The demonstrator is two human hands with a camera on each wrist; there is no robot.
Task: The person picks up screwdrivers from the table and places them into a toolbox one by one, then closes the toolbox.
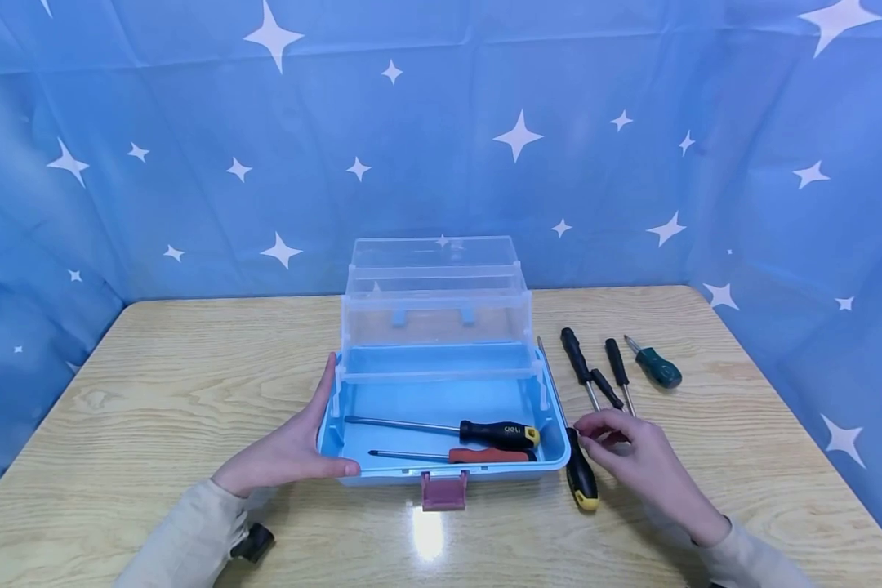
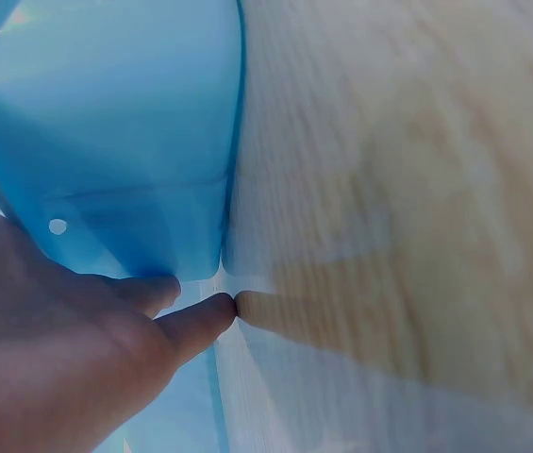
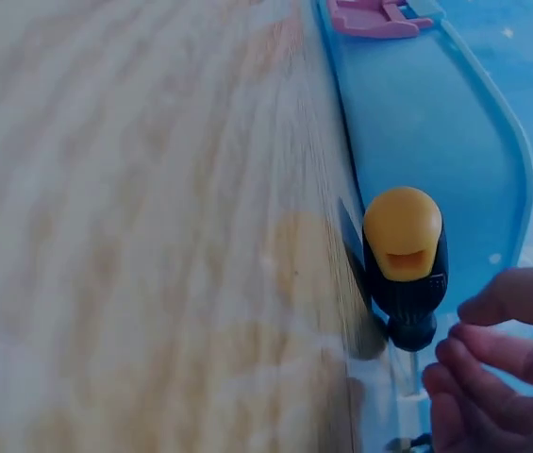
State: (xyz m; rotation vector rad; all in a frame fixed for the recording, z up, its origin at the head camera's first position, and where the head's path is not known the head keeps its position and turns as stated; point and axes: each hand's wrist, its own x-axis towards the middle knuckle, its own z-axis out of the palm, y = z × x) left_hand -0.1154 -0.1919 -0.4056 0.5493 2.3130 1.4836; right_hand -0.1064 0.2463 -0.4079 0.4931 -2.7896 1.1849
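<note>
Head view shows the open light-blue plastic toolbox [image 1: 441, 457] already holding two screwdrivers, one black-handled [image 1: 500, 433], one red-handled [image 1: 488, 455]. Left hand [image 1: 290, 453] rests flat against its left wall, fingers straight. Right hand [image 1: 632, 457] hovers with loosely curled fingers, gripping nothing, just beside the black screwdriver with a yellow cap [image 1: 581, 478], which lies on the wooden worktop [image 1: 154, 392] against the box's right side. Beyond that hand, four more screwdrivers [image 1: 617, 367] look left to load.

Black object [image 1: 253, 542] half hidden under left sleeve, right wrist view's table [image 3: 134, 226] blurred
</note>
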